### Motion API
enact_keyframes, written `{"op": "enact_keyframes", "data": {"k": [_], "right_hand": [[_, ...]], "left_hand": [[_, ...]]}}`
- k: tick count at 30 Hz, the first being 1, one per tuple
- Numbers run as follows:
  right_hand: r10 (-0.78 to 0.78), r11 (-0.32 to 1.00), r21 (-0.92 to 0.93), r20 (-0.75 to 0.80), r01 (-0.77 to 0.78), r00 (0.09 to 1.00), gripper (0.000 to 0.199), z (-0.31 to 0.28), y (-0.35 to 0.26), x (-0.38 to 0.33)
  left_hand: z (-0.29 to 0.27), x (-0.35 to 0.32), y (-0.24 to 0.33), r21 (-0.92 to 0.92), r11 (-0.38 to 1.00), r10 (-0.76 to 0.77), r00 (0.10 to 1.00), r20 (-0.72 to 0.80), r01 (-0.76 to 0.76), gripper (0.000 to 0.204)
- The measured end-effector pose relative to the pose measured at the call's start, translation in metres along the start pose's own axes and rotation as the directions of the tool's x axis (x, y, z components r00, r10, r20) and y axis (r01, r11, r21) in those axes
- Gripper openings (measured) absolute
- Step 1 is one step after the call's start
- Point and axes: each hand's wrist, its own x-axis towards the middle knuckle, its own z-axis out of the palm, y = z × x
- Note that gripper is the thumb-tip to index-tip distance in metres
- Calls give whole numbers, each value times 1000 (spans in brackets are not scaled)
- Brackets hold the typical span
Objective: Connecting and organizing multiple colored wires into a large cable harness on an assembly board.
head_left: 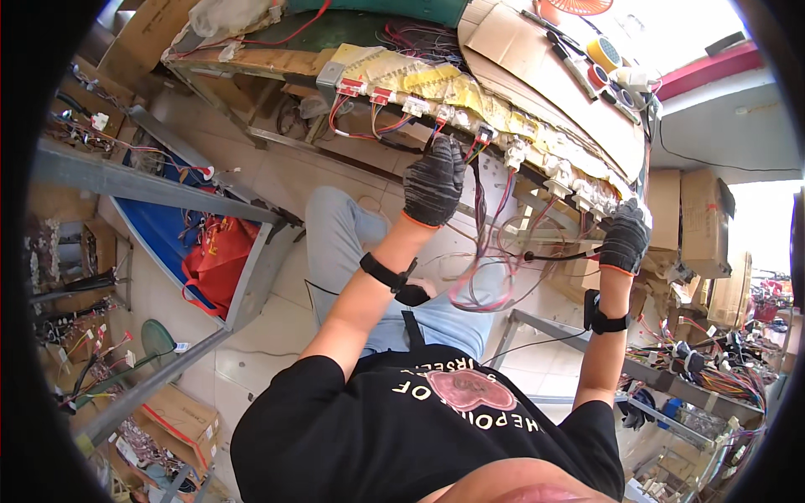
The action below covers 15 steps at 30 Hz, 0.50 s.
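Both gloved hands met the worktop (553,101) edge: left hand (433,180) clasped red-black wires (482,210), right hand (625,237) pinched a black cable (558,256) running leftward.

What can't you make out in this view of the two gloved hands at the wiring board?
- Head view: what the left hand in its dark knit glove grips; its fingers cover it.
- Right hand fingertips: hidden among the white plastic connectors.
- Red and purple dangling wires: too tangled to trace.
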Motion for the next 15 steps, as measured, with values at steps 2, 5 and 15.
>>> {"op": "enact_keyframes", "data": {"k": [2, 5, 15], "right_hand": [[-20, 1000, 10, -16, 20, 1000, 20, -4, -2, -1], [33, 999, 41, -21, -32, 999, 21, -6, -1, -3], [122, 984, 115, 105, -134, 987, 18, 2, -1, 4]], "left_hand": [[1, 5, 7, 87, 983, 177, 964, -199, -163, 15], [0, 10, 15, 151, 968, 229, 950, -212, -199, 17], [-2, 17, 7, 196, 966, 201, 968, -152, -170, 20]]}}
